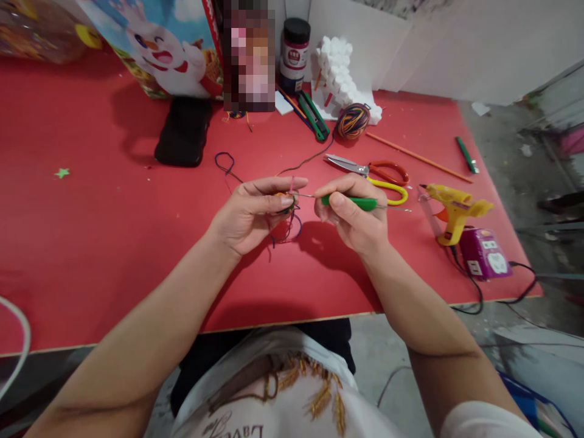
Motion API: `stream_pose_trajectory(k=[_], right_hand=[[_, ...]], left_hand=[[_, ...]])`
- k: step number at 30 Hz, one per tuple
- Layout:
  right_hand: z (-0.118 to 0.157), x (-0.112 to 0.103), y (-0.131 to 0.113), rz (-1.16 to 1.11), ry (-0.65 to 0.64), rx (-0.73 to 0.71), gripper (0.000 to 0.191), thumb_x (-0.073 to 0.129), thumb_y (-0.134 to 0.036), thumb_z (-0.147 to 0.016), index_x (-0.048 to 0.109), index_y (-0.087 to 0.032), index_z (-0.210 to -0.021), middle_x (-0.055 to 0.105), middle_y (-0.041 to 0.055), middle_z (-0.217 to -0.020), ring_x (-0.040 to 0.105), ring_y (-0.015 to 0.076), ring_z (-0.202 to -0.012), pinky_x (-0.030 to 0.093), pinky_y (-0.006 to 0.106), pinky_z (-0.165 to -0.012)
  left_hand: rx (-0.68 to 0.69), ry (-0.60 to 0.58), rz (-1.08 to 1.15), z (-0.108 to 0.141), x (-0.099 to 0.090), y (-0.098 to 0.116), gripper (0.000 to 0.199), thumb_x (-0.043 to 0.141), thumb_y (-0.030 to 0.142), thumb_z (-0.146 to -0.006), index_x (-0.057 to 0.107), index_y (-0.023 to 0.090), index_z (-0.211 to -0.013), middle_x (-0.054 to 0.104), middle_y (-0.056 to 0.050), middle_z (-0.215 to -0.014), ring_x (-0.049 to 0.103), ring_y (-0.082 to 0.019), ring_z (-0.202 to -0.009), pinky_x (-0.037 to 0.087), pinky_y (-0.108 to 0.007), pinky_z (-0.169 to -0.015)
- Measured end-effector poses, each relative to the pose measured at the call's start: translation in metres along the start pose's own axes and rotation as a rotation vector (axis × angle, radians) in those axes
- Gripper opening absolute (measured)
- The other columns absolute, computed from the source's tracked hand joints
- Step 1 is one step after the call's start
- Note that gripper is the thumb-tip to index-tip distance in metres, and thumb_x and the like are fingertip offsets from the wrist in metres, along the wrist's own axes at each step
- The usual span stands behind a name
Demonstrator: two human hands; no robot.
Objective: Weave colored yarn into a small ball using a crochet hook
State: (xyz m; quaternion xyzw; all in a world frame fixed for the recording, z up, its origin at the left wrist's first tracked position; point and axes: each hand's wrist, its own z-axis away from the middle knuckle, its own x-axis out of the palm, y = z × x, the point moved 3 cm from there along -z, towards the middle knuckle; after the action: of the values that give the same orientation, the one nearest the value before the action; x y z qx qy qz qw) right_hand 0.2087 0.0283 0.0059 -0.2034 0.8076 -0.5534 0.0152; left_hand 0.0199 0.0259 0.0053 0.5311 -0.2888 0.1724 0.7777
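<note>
My left hand [249, 210] pinches a small piece of multicoloured crochet work [286, 204], mostly hidden by the thumb and fingers. Loose yarn ends hang below it. In my right hand [356, 213] is a crochet hook with a green handle [365, 203]; its thin metal shaft points left and its tip meets the yarn at my left fingers. A thinner metal end sticks out of the handle to the right. From the work, a strand of yarn [303, 164] runs up to a multicoloured yarn ball [353, 121].
Scissors [351, 165] with red and yellow handles lie just beyond my right hand. Further right are an orange stick [420, 157], a yellow glue gun [456, 210] and a purple box [486, 254] with cables. A black phone [183, 131], green cutter [314, 115] and dark jar [294, 58] are at the back.
</note>
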Motion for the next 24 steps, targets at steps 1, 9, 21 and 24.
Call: stream_pose_trajectory(k=[1,9,21,24], right_hand=[[0.001,0.001,0.002,-0.005,0.013,0.02,0.016,0.077,-0.036,-0.101,0.082,-0.021,-0.106,0.07,-0.0011,-0.072,0.058,0.0105,-0.058,0.047,0.025,-0.055],[0.002,0.007,0.005,-0.037,0.038,0.027,0.016,0.074,-0.036,-0.104,0.079,-0.022,-0.11,0.07,-0.0014,-0.075,0.056,0.0103,-0.059,0.046,0.026,-0.057],[0.004,0.009,0.012,0.055,0.056,-0.019,0.023,0.073,-0.041,-0.104,0.075,-0.021,-0.116,0.07,-0.0019,-0.079,0.058,0.0096,-0.062,0.051,0.025,-0.059],[0.007,0.01,0.009,0.179,0.085,-0.03,0.023,0.071,-0.041,-0.106,0.075,-0.022,-0.117,0.072,-0.0008,-0.082,0.062,0.0109,-0.067,0.055,0.027,-0.065]], left_hand=[[0.034,0.013,-0.011,0.0,0.001,-0.001,0.028,0.088,0.002,-0.065,0.089,0.014,-0.09,0.083,-0.006,-0.084,0.074,-0.009,-0.072,0.061,-0.015,-0.069],[0.163,0.045,-0.057,0.0,0.001,-0.002,0.024,0.095,0.016,-0.071,0.09,0.019,-0.094,0.087,-0.007,-0.107,0.073,-0.008,-0.074,0.054,-0.013,-0.057],[0.168,0.162,-0.034,0.002,0.005,-0.001,0.028,0.091,0.004,-0.07,0.088,0.025,-0.088,0.085,0.0,-0.096,0.067,-0.008,-0.071,0.044,-0.019,-0.05],[0.186,0.163,-0.006,0.003,0.006,-0.003,0.033,0.09,0.002,-0.072,0.087,0.028,-0.092,0.081,0.004,-0.084,0.067,-0.008,-0.074,0.05,-0.02,-0.058]])
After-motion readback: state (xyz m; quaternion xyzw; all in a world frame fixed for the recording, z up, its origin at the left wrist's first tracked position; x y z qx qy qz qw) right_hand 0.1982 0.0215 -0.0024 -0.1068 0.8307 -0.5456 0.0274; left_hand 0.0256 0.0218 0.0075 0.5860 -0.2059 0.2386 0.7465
